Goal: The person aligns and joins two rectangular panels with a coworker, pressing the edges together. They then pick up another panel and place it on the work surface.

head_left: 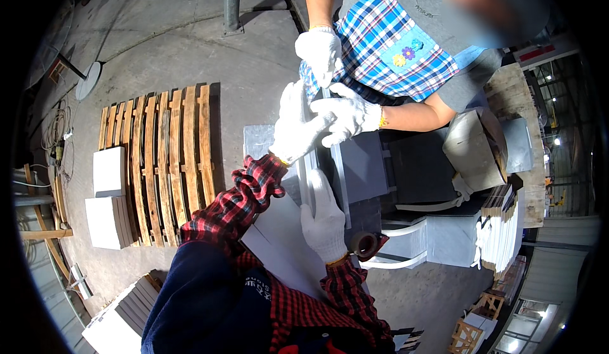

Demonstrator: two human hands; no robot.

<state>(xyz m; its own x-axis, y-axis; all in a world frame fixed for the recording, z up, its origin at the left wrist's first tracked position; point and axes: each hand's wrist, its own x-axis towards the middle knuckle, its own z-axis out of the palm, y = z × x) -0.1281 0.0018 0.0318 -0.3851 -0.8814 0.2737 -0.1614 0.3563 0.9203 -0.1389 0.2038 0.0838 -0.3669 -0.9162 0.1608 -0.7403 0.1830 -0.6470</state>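
My left hand (298,125), in a white knitted glove, lies over the upper end of some narrow grey strips (309,163), with its fingers stretched out and its thumb apart. Lower down, my right hand (325,217), gloved the same way, rests flat along the strips, fingers extended and thumb spread. The strips seem to stand on edge; my hands cover part of them. Touching my left thumb is one gloved hand (347,114) of a person opposite; that person's other gloved hand (320,52) is at the strips' far end. A brown tape roll (365,245) sits beside my right wrist.
Dark grey slabs (361,167) lie right of the strips, near an open carton (472,141) and a stack of flat cardboard pieces (501,227). A wooden pallet (162,163) and white boxes (108,221) are on the floor at left. A metal post (232,2) stands beyond.
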